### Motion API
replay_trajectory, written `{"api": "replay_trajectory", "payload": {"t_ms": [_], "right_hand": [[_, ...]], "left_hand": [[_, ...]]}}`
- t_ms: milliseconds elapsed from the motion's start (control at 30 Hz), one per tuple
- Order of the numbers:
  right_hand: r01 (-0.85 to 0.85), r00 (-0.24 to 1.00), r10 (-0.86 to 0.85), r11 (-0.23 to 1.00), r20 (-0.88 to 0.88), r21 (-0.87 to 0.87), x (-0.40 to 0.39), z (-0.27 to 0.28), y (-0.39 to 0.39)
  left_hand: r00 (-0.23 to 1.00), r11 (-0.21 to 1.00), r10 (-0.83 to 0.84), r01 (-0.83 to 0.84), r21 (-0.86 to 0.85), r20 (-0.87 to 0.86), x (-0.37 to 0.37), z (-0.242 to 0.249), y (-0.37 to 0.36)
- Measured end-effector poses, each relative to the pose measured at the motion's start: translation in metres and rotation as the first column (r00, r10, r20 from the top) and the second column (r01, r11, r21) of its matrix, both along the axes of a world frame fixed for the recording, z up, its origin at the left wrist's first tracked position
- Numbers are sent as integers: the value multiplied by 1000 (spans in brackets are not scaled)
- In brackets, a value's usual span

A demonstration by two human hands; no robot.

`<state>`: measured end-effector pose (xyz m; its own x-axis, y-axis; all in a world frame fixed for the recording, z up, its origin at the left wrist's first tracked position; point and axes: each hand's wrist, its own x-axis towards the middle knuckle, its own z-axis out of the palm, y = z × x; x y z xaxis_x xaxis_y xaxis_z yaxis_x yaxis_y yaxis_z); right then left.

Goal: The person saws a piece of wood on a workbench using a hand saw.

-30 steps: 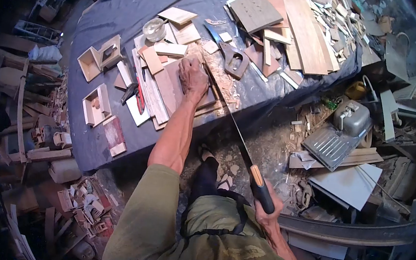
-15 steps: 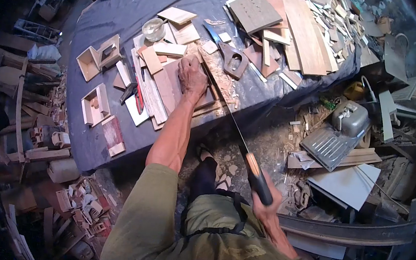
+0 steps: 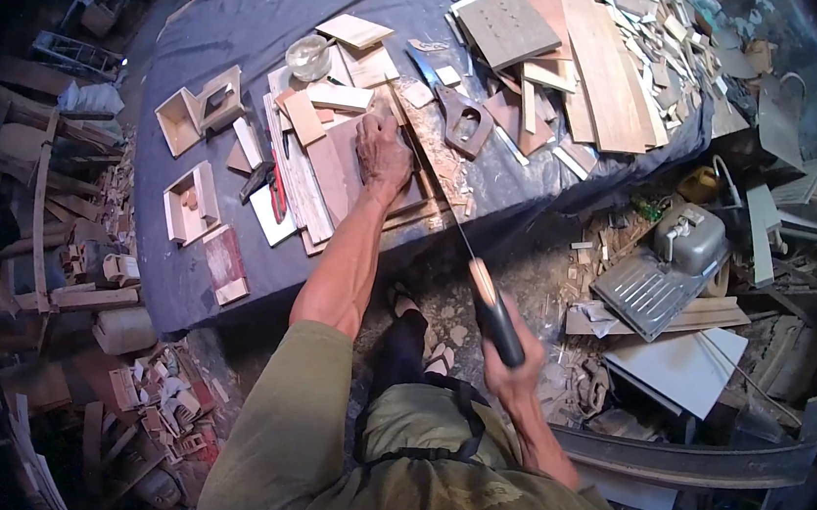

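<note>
**Dark cloth-draped worktable [image 3: 243, 33], with the stroke running away from you**

The cloth is littered with offcuts toward the far right, and a grey metal sink [image 3: 657, 279] sits beyond it among scrap on the right. Your right hand [image 3: 517, 349] wraps its fingers around the black-and-tan handle of a long, narrow-bladed saw [image 3: 481, 282]. Compared with a moment ago, that hand is closer to the table's near edge. Less blade hangs between the edge and the handle, so this looks like a forward push, with more steel lying over the table.

Your left hand [image 3: 383, 159] is planted on a flat brown wooden board [image 3: 335, 154] near the table's middle, its place hardly altered, so it seems to be steadying the wood. Its fingers are curled in; you can't tell from here whether they grip anything. The blade passes just right of that hand, beside pale sawdust [image 3: 449, 165]; whether its teeth are biting is too fine to see.

A brown-handled handsaw [image 3: 469, 141] lies to the right, a clear glass jar [image 3: 306, 60] on the far side, and a red-handled tool [image 3: 278, 195] to the left.
</note>
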<state>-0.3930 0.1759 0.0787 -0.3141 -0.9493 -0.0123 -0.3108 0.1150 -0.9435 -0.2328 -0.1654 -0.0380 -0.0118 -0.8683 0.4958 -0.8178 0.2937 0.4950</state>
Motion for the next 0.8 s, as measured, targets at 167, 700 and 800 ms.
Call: {"api": "replay_trajectory", "payload": {"t_ms": [167, 700, 800], "right_hand": [[14, 1000, -14, 999, 16, -49, -2, -12, 15], [-73, 997, 74, 995, 11, -68, -2, -7, -23], [-83, 997, 82, 991, -11, -107, -2, -5, -25]], "left_hand": [[996, 997, 76, -75, -28, 35, -5, 0, 4], [998, 999, 40, -39, -21, 46, 2, 1, 1], [998, 999, 38, -37, -10, 51, 0, 1, 2]]}}
